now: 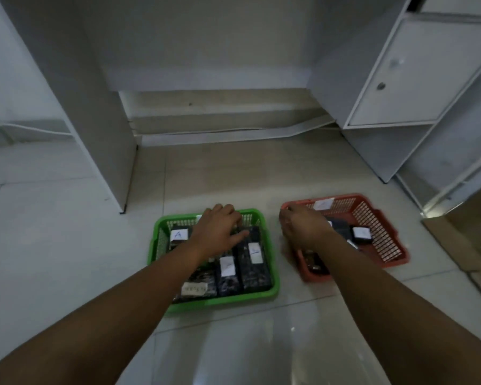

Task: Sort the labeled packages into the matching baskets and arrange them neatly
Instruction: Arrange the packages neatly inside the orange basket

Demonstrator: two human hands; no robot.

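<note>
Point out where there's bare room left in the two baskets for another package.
The red basket has bare mesh floor along its right wall, beside the small labeled package. The green basket is crowded: dark packages lie side by side, and the left hand covers its rear.

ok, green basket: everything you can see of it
The green basket looks like plastic: rectangular, shallow, lattice walls, solid rim. It sits flat on the tiled floor, left of the red basket, apart from it. It holds dark packages with white labels, one marked A. The left hand reaches into its far end.
</note>
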